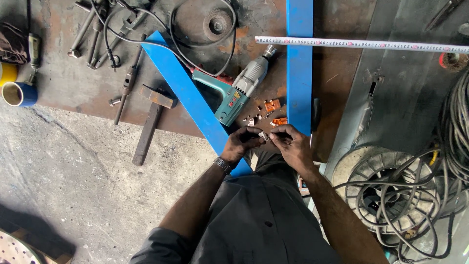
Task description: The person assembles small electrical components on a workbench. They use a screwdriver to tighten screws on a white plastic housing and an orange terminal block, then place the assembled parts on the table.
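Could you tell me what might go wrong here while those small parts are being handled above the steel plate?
The small pale part is pinched between the left hand and right hand; if dropped, it could get lost among the loose orange pieces and tiny bits on the rusty plate. The drill and its cable lie close by, so an elbow or sleeve might snag them.

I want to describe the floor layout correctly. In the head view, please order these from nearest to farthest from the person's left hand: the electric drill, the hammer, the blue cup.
1. Electric drill: just above the left hand, between the two blue bars.
2. Hammer: farther left, on the edge of the rusty plate.
3. Blue cup: farthest, at the left edge of the view.
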